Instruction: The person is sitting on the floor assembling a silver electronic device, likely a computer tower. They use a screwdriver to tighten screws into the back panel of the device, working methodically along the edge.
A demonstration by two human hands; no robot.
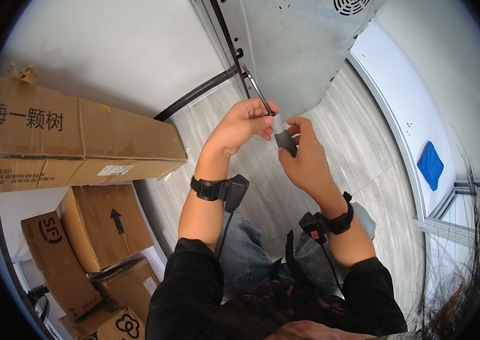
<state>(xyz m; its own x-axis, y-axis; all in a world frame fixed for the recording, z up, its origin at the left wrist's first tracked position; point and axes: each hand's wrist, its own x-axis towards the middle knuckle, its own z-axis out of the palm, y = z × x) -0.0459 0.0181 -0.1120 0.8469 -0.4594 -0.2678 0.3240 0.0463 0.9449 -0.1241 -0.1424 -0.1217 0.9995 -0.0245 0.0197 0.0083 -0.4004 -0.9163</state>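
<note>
Both hands meet on a screwdriver (276, 127) — the right hand (307, 160) wraps its dark handle, the left hand (242, 124) pinches the shaft — tip against a grey metal panel (296, 51).

A long cardboard box (75, 141) lies across the left side, resting on a stack of smaller brown cartons (104, 226), one of them marked with a black arrow. A black cable (194, 93) runs along the foot of the white wall (121, 45). The floor (359, 147) is pale grey wood-grain planking. At the right, a blue cloth (430, 165) lies on a white ledge (404, 107).
</note>
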